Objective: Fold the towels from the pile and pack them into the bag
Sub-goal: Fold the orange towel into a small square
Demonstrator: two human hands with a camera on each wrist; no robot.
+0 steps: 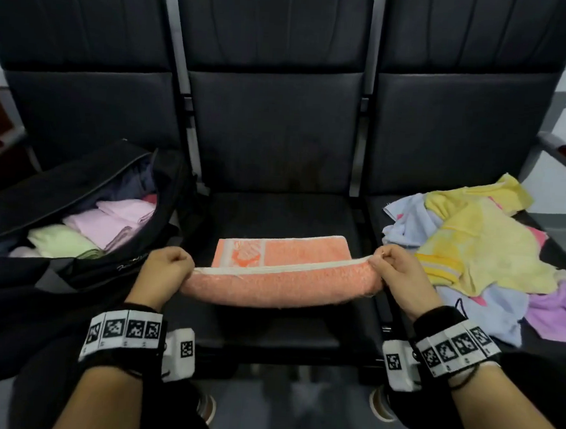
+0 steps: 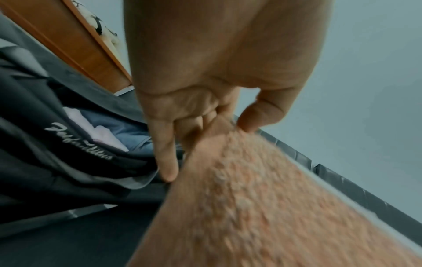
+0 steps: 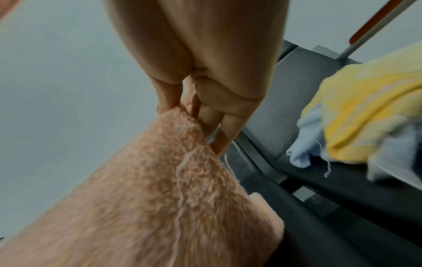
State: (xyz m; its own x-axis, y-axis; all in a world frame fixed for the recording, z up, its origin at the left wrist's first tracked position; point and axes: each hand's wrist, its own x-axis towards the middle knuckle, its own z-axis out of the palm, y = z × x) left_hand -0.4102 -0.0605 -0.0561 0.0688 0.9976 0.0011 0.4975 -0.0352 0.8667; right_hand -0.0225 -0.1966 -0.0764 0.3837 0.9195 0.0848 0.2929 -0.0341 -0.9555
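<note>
1. Towel (image 1: 281, 270): orange, on the middle seat (image 1: 275, 210), its near edge lifted.
2. Left hand (image 1: 164, 270) and right hand (image 1: 396, 271) each pinch a near corner, well apart.
3. Keep the edge taut, carry it level to the far edge and match corners.
4. Bag (image 1: 88, 182) waits left; pile (image 1: 478, 246) right.

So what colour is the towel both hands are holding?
The towel is orange-pink with a white edge band and a patterned panel; the head view shows it best.
</note>
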